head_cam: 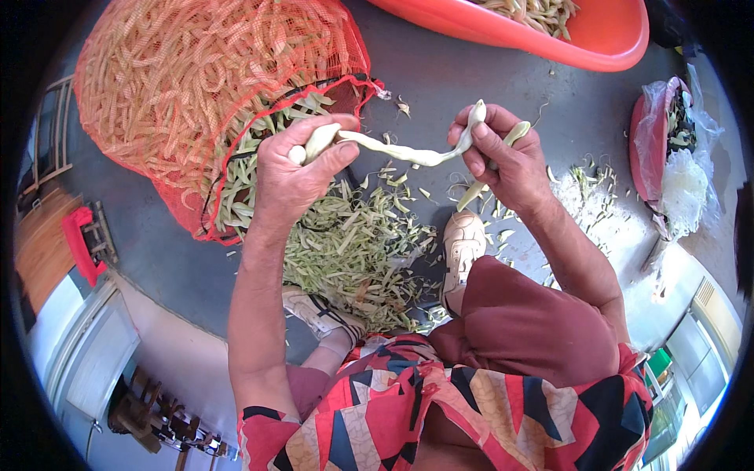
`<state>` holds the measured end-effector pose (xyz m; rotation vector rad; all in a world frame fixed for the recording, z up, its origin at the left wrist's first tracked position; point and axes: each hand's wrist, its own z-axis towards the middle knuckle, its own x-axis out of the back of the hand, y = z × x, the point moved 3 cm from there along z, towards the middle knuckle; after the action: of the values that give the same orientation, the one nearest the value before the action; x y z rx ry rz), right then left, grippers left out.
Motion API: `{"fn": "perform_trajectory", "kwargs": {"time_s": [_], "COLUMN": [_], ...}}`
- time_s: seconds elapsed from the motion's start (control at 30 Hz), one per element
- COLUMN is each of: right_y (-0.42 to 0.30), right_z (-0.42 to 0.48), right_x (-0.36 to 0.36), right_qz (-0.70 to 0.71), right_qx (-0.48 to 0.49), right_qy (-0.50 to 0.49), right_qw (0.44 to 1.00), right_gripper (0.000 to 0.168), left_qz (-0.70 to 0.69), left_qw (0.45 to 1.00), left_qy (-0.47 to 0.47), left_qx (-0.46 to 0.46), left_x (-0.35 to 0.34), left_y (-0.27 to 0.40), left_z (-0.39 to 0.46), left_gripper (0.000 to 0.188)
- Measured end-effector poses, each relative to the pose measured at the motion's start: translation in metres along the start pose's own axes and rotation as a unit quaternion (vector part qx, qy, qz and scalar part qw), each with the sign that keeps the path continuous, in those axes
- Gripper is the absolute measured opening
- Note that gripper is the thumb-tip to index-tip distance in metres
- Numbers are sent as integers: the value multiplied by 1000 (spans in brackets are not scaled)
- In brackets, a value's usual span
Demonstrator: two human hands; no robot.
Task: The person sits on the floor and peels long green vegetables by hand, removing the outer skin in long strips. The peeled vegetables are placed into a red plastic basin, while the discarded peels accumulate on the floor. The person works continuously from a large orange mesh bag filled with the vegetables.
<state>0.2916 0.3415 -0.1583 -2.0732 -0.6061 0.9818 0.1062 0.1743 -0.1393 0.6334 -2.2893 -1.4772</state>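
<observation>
A long pale green bean pod (pixel 400 152) stretches between my two hands above the floor. My left hand (pixel 285 179) grips its left end, along with a plump pale pod piece (pixel 322 140) between thumb and fingers; I cannot tell whether the two are joined. My right hand (pixel 512 159) pinches the pod's other end, whose tip points up past the thumb. A second flat pod (pixel 471 195) lies across the right palm, sticking out above and below the fingers. Under the hands is a heap of green trimmings (pixel 353 253) on the floor.
A red mesh bag (pixel 206 76) full of pods lies at upper left, its mouth towards the heap. An orange-red tub (pixel 612 50) holding pods stands at the top right. At right sits a pink container (pixel 645 147) with plastic wrapping. My shoes (pixel 462 244) flank the heap.
</observation>
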Motion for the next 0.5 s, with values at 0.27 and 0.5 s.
{"fn": "perform_trajectory", "kwargs": {"time_s": [0.27, 0.5], "right_y": [-20, 10], "right_z": [-6, 0], "right_x": [-8, -30], "right_qz": [-570, -440], "right_qx": [360, 223], "right_qy": [15, -140], "right_qw": [739, 859], "right_gripper": [40, 16], "left_qz": [254, 201], "left_qw": [947, 960], "left_qy": [-1, 8], "left_qx": [-197, -197], "left_x": [-29, -58], "left_y": [8, 0], "left_z": [-3, -9], "left_gripper": [9, 8]}}
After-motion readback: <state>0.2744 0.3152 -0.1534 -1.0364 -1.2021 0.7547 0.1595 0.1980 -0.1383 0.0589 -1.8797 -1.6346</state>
